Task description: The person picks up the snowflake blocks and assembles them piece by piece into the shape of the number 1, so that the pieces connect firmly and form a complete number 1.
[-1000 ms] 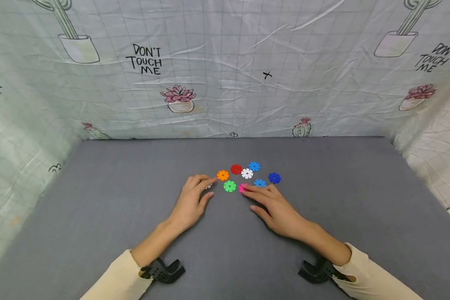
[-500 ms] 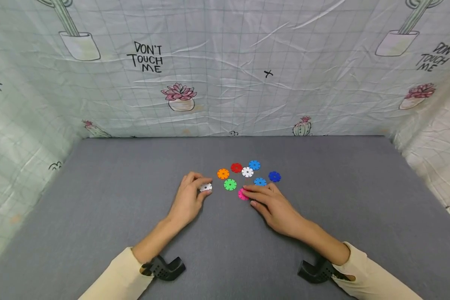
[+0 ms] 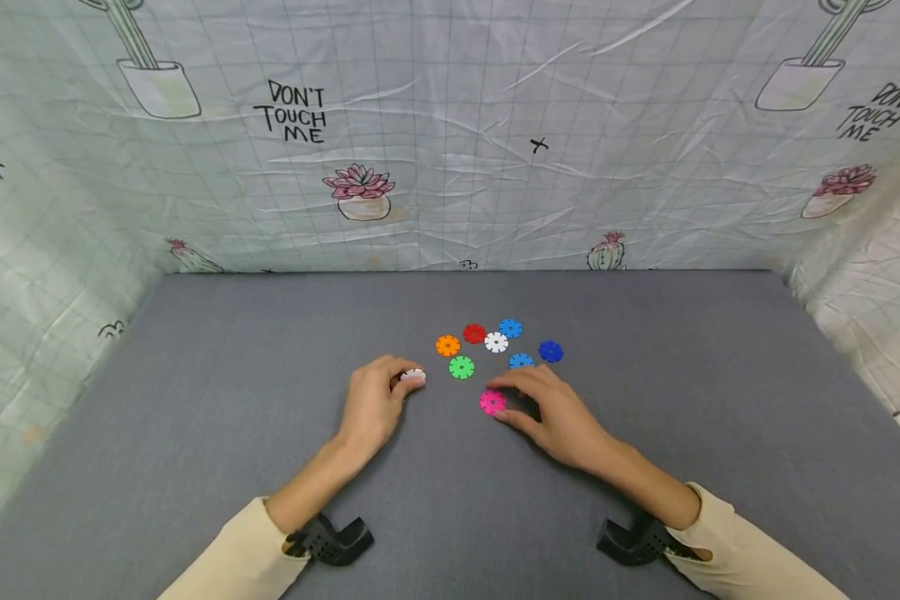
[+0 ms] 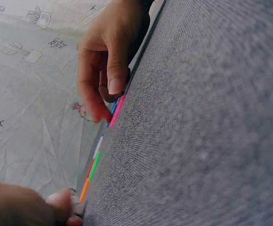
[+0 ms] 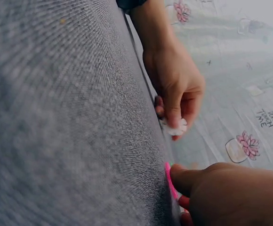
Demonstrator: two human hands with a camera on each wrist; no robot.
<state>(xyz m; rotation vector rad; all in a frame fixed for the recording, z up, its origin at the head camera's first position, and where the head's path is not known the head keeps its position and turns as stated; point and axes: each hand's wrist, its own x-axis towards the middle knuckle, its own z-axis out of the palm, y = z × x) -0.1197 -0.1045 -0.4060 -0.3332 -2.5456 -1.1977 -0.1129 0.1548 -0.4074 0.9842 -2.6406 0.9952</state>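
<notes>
Between its thumb and fingers the left hand (image 3: 371, 404) pinches a white notched disc (image 3: 413, 376); in the right wrist view that disc (image 5: 178, 127) stands tilted off the table, under the left thumb. The right hand (image 3: 562, 421) has its thumb at the lower edge of a pink disc (image 3: 492, 402) and its fingers arched above it. In the right wrist view the pink disc (image 5: 170, 180) lies close against the grey surface beside the thumb. Whether the right hand grips it I cannot tell. A green disc (image 3: 461, 367) lies between the hands.
Behind the hands on the grey table (image 3: 450, 517) lie an orange disc (image 3: 447, 345), a red disc (image 3: 475, 334), another white disc (image 3: 497, 342), a blue disc (image 3: 511, 328), a second blue disc (image 3: 521, 361) partly behind the right fingers, and a dark blue disc (image 3: 551, 352).
The left hand has drawn the white disc away to the left and lifted it at a tilt. The pink disc has slid nearer the person under the right fingers, and the right thumb now meets its edge.
</notes>
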